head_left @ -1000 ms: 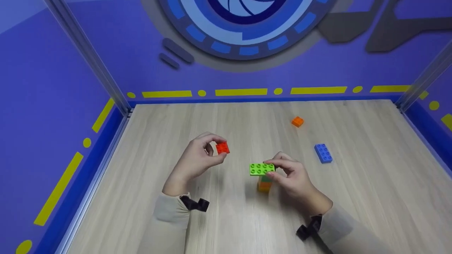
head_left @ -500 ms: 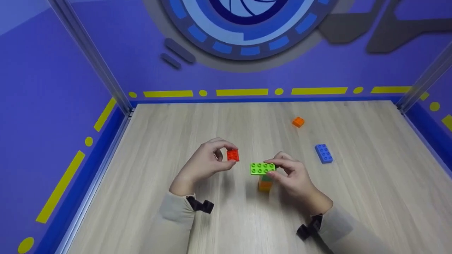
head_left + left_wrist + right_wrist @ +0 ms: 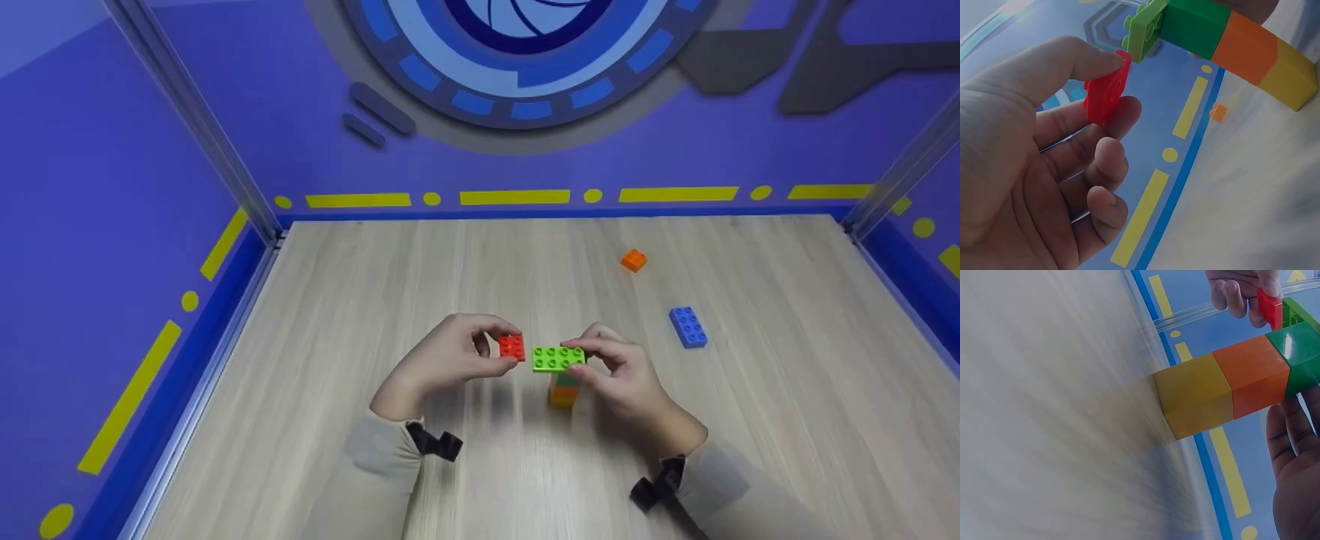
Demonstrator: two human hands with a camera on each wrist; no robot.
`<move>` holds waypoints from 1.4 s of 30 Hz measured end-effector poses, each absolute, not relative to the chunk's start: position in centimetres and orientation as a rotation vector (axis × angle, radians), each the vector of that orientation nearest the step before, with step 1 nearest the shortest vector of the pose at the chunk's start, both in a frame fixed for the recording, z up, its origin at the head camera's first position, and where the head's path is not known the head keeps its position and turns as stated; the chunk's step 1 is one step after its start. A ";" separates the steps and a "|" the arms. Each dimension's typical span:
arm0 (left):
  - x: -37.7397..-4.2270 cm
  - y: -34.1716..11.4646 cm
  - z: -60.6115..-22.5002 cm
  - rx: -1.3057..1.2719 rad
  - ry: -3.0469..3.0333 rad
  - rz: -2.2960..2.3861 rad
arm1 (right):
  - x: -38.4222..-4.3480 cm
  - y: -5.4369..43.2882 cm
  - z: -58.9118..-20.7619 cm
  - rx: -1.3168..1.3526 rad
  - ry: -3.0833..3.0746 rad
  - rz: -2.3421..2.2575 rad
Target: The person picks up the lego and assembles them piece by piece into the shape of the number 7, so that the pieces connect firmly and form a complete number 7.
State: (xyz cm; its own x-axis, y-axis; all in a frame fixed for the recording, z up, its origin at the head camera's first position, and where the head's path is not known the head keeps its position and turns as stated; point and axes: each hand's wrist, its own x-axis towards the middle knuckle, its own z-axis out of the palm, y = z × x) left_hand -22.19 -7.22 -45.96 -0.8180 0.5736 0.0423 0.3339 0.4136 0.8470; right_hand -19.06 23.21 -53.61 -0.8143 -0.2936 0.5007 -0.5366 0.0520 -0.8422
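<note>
My left hand [image 3: 446, 362] pinches a thin red toy brick [image 3: 511, 347] by its edges between thumb and forefinger; the other fingers curl loosely in the left wrist view. Just right of it, with a narrow gap in the head view, is a flat light green brick [image 3: 556, 358]. This tops an upright stack of a dark green block [image 3: 1299, 354], an orange block [image 3: 1252, 377] and a yellow block [image 3: 1199, 396]. My right hand [image 3: 621, 373] grips the light green brick's right end with thumb and forefinger. From above, the light green brick hides much of the stack.
A blue brick [image 3: 688, 327] lies on the wooden tabletop [image 3: 345, 300] to the right of my right hand. Farther back sits a small orange brick [image 3: 634, 260]. Blue-purple panels [image 3: 285, 135] enclose the table at the back and both sides.
My left hand has carried the red brick rightward and toward me, closing most of the distance to the light green brick. My right hand and the stack have stayed in place.
</note>
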 end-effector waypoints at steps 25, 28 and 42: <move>-22.1 -5.9 -46.8 0.784 2.282 1.464 | -19.4 23.4 -53.5 0.893 -2.116 1.836; -22.1 -5.8 -46.9 0.796 2.291 1.473 | -19.3 23.4 -53.5 0.883 -2.126 1.834; -22.0 -5.5 -47.6 0.810 2.241 1.553 | -19.3 23.3 -53.6 0.903 -2.119 1.817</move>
State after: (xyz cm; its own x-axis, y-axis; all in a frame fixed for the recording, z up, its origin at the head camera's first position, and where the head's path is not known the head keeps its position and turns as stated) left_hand -22.01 -5.46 -47.64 -0.7975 0.5988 0.0738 0.2794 0.2582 0.9248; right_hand -19.32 23.28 -53.62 -0.7909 -0.3123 0.5263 -0.5677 0.0535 -0.8215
